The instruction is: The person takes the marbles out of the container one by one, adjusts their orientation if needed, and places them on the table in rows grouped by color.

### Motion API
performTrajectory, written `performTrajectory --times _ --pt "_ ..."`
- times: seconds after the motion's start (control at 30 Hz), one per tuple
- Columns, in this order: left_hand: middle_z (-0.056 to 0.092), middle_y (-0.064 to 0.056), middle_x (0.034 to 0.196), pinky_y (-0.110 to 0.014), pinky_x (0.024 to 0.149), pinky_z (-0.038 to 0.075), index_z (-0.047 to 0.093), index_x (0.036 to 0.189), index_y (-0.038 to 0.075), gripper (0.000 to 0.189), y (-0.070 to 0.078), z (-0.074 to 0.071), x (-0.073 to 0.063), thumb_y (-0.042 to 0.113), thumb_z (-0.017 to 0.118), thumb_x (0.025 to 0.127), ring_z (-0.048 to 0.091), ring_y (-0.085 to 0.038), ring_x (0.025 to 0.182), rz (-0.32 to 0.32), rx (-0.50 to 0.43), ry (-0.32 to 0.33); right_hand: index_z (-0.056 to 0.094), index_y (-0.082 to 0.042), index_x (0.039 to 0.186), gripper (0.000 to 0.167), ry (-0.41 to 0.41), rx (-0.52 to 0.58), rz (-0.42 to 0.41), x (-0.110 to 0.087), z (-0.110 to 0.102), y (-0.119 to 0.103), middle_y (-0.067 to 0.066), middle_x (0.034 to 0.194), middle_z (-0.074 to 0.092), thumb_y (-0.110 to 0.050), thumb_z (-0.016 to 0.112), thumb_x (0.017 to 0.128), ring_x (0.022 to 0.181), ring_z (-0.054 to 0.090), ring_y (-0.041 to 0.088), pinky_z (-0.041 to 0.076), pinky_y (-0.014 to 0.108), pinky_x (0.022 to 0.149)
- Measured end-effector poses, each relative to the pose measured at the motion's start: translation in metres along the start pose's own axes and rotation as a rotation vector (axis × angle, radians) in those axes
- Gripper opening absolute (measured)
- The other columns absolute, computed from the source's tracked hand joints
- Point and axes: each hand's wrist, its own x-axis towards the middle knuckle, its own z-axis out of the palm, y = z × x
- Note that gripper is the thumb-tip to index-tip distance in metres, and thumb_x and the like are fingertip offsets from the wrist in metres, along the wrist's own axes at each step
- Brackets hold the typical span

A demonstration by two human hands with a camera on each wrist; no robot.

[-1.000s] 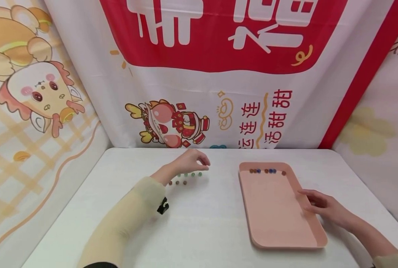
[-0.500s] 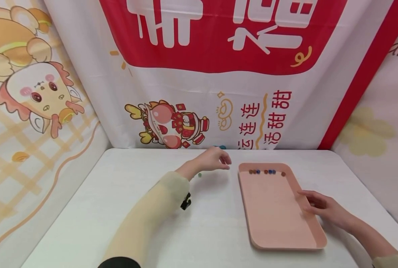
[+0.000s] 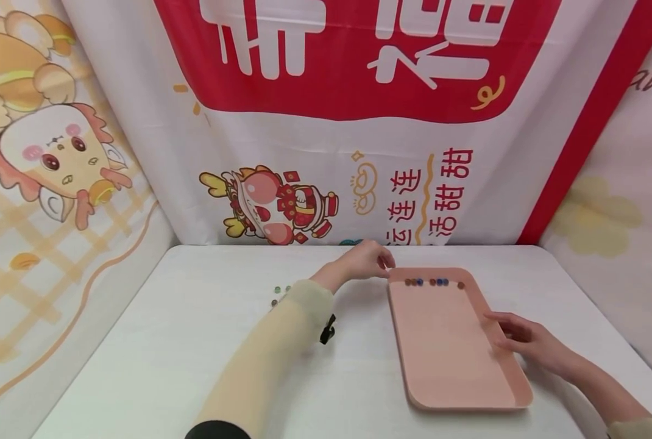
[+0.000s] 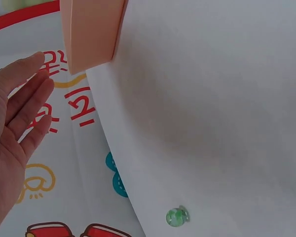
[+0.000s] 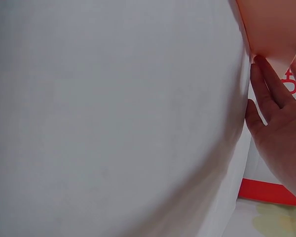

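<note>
My left hand [image 3: 367, 261] is at the back left corner of the pink tray [image 3: 457, 347]. In the left wrist view its fingers [image 4: 33, 101] are loosely extended beside the tray's corner [image 4: 91, 39]; no marble shows among them. My right hand [image 3: 534, 341] holds the tray's right rim, thumb over the edge. In the right wrist view its other fingers [image 5: 266, 91] lie against the outer wall. Several brown and blue marbles [image 3: 440, 282] line the tray's back end. Green marbles [image 3: 278, 289] and a brown marble [image 3: 274, 303] lie behind my left sleeve, others hidden.
The white table [image 3: 194, 341] meets a printed cloth backdrop [image 3: 315, 134] at its back edge. Printed side walls stand left and right. A single green marble [image 4: 176, 217] lies near the table's back edge in the left wrist view.
My left hand has moved right from above the green and brown marbles to the tray's back left corner. My right hand stays at the tray's right rim. The marbles in the tray look unchanged.
</note>
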Motion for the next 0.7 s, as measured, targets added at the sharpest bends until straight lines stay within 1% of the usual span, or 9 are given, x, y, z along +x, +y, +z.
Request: performTrajectory --times 0.1,0.17,0.27,0.33,0.4,0.5,0.57,0.67,0.7 --pt "0.066 0.010 0.088 -0.019 0.074 0.048 0.074 0.100 0.014 0.013 0.001 0.006 0.004 0.017 0.074 0.088 0.058 -0.006 0.085 0.014 0.006 0.010 0.050 0.005 0.135 0.047 0.001 0.000 -0.015 0.001 0.000 -0.001 -0.014 0.127 0.056 -0.003 0.065 0.092 0.108 0.053 -0.007 0.047 0.014 0.082" --pt "0.066 0.009 0.089 -0.019 0.074 0.047 0.074 0.101 0.013 0.013 0.002 0.010 0.006 0.017 0.074 0.088 0.057 -0.006 0.085 0.014 0.002 0.006 0.050 0.005 0.135 0.047 -0.002 -0.013 0.000 0.002 0.000 -0.002 -0.006 0.128 0.057 -0.005 0.065 0.092 0.108 0.053 -0.008 0.047 0.015 0.082" --pt "0.066 0.007 0.089 -0.018 0.074 0.047 0.073 0.103 0.010 0.016 0.004 0.014 0.010 0.014 0.074 0.087 0.058 -0.006 0.083 0.015 -0.015 -0.008 0.049 0.004 0.136 0.049 0.002 -0.032 0.048 0.003 0.000 -0.003 0.005 0.129 0.057 -0.010 0.066 0.092 0.106 0.052 -0.008 0.047 0.016 0.082" --pt "0.066 0.004 0.089 -0.018 0.073 0.048 0.072 0.103 0.007 0.017 0.007 0.017 0.013 0.012 0.074 0.086 0.058 -0.007 0.082 0.023 -0.019 -0.021 0.049 0.003 0.137 0.051 -0.001 -0.040 0.074 0.002 0.000 -0.004 0.006 0.130 0.056 -0.013 0.067 0.092 0.106 0.052 -0.009 0.047 0.016 0.082" --pt "0.067 0.002 0.089 -0.017 0.073 0.047 0.072 0.103 0.006 0.018 0.009 0.020 0.016 0.012 0.075 0.086 0.058 -0.008 0.080 0.029 -0.005 -0.033 0.049 0.002 0.137 0.051 0.006 -0.039 0.085 0.001 0.000 -0.003 0.002 0.129 0.057 -0.014 0.067 0.092 0.105 0.052 -0.009 0.047 0.016 0.083" --pt "0.067 0.001 0.091 -0.018 0.072 0.046 0.072 0.103 0.007 0.019 0.010 0.026 0.020 0.012 0.075 0.086 0.056 -0.008 0.080 0.025 0.044 -0.046 0.049 0.003 0.137 0.050 0.008 -0.025 0.065 0.001 -0.001 -0.003 -0.005 0.128 0.057 -0.012 0.067 0.092 0.106 0.053 -0.008 0.047 0.016 0.082" --pt "0.066 0.002 0.090 -0.018 0.071 0.045 0.073 0.104 0.008 0.019 0.010 0.030 0.023 0.012 0.075 0.086 0.055 -0.009 0.079 0.010 0.074 -0.051 0.050 0.003 0.136 0.050 0.012 -0.022 0.048 0.001 -0.001 -0.002 -0.005 0.127 0.057 -0.010 0.067 0.092 0.105 0.054 -0.007 0.048 0.016 0.082" --pt "0.064 0.004 0.086 -0.020 0.070 0.044 0.073 0.105 0.011 0.019 0.009 0.036 0.027 0.011 0.074 0.086 0.053 -0.010 0.077 -0.005 0.108 -0.040 0.049 0.004 0.136 0.049 0.009 -0.033 0.045 0.002 -0.001 -0.003 0.006 0.129 0.057 -0.009 0.066 0.092 0.105 0.053 -0.007 0.048 0.016 0.081" --pt "0.064 0.005 0.084 -0.020 0.069 0.044 0.073 0.104 0.011 0.018 0.009 0.038 0.028 0.010 0.073 0.086 0.053 -0.010 0.076 -0.009 0.111 -0.036 0.050 0.003 0.136 0.049 0.013 -0.034 0.060 0.002 0.000 -0.003 0.010 0.129 0.057 -0.010 0.067 0.092 0.104 0.054 -0.007 0.048 0.016 0.081"
